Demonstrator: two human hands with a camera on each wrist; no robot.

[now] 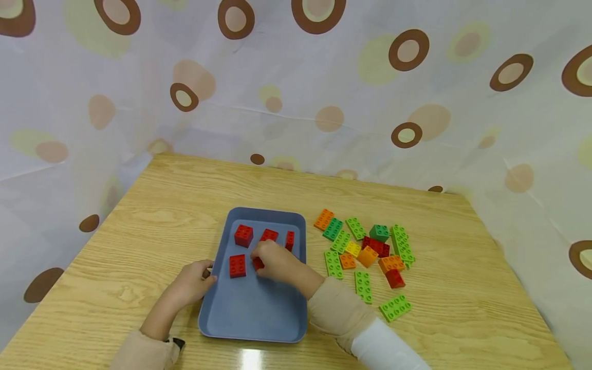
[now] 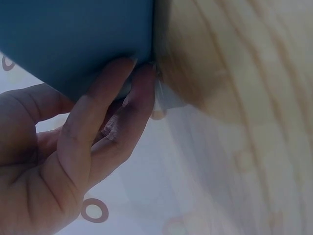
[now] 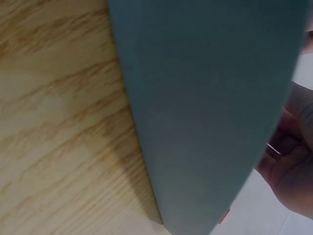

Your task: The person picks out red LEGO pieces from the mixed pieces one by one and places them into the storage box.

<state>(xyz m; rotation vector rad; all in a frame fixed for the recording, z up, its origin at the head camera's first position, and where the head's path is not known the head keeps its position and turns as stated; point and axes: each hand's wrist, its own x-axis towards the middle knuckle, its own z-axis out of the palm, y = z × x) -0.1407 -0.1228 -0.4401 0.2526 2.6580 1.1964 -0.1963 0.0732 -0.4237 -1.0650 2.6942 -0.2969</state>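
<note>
A blue-grey tray (image 1: 259,321) stands on the wooden table, with several red toy bricks in it. My left hand (image 1: 190,281) grips the tray's left rim; in the left wrist view its fingers (image 2: 120,132) bend against the outer wall. Inside the tray, my right hand (image 1: 276,263) pinches a red brick (image 1: 257,263), mostly covered by the fingers. Around it lie a tall red brick (image 1: 243,235), a flat red brick (image 1: 237,266), a partly hidden red brick (image 1: 269,235) and a narrow one (image 1: 290,240). The tray wall (image 3: 205,107) fills much of the right wrist view.
Right of the tray lies a loose group of bricks: light green (image 1: 363,287), dark green (image 1: 333,229), orange (image 1: 367,256), yellow (image 1: 353,249) and red (image 1: 395,278). A patterned curtain (image 1: 300,123) hangs behind the wooden table (image 1: 185,205).
</note>
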